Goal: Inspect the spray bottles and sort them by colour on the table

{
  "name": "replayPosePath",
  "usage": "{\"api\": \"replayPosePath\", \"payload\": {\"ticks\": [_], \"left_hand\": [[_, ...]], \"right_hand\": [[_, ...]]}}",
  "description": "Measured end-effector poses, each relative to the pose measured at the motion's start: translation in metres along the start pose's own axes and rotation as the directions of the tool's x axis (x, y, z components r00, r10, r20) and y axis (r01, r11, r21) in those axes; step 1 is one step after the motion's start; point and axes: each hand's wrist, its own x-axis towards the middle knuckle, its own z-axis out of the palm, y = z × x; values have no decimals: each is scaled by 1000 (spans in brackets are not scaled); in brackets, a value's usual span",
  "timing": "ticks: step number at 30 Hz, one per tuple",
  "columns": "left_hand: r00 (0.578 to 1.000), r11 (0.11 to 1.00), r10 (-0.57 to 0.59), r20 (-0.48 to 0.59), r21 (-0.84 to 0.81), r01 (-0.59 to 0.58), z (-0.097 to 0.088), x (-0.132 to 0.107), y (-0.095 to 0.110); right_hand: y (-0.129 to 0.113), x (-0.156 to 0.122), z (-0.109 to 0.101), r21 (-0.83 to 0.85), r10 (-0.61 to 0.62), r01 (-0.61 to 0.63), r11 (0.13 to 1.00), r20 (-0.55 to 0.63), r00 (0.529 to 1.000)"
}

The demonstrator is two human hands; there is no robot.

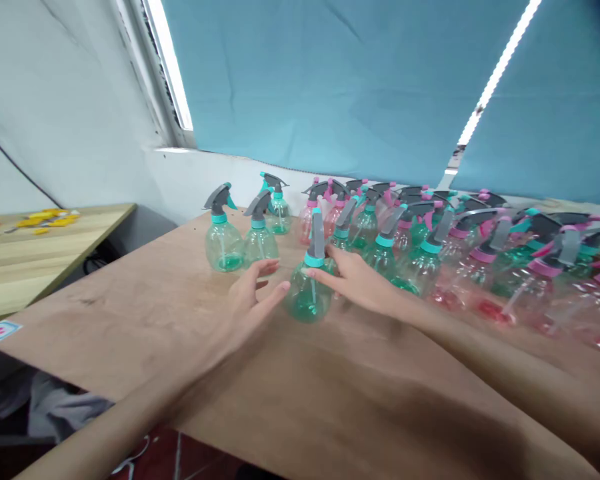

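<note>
Right hand (353,273) grips green bottle (307,307) near its top; left hand (250,293) spread, left of bottle. Worktop (135,300) beneath bottle, blue sheet (330,93) behind.

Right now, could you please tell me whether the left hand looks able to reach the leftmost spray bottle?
Probably yes: the left hand appears to hold nothing, and no other bottle stands in front of the leftmost spray bottle.
</note>
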Motion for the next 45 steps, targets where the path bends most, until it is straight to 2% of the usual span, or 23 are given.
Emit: {"api": "replayPosePath", "payload": {"ticks": [3,7,11,16,21,23,27,31,37,45], "left_hand": [[991,996,46,127,-76,-36,19,6,25],[955,985,128,267,-150,-91,51,20,58],[915,966,245,322,-167,-200,88,27,88],[887,932,282,365,-323,-163,134,28,114],[845,902,341,412,-397,-170,166,27,125],[848,900,355,394,-391,-195,170,28,127],[853,907,339,396,-380,-185,166,29,127],[840,919,337,425,-341,-197,160,33,125],[864,930,322,386,-301,-212,158,39,127],[872,948,274,406,-264,-176,155,48,124]], "right_hand": [[10,-23,-5,-23,-85,85,996,-37,996],[23,-50,-17,-93,-129,120,988,-95,987],[32,-75,-35,-172,-129,112,979,-91,987],[47,-107,-55,-254,-60,22,967,-140,988],[77,-134,-57,-314,-133,43,948,-272,953],[91,-142,-55,-293,-160,82,953,-254,954],[118,-154,-50,-184,-157,136,974,-109,981],[138,-158,-46,-92,-86,88,992,20,996],[147,-151,-46,-81,-53,63,995,124,991],[147,-153,-46,-154,37,-15,988,144,989]]}}
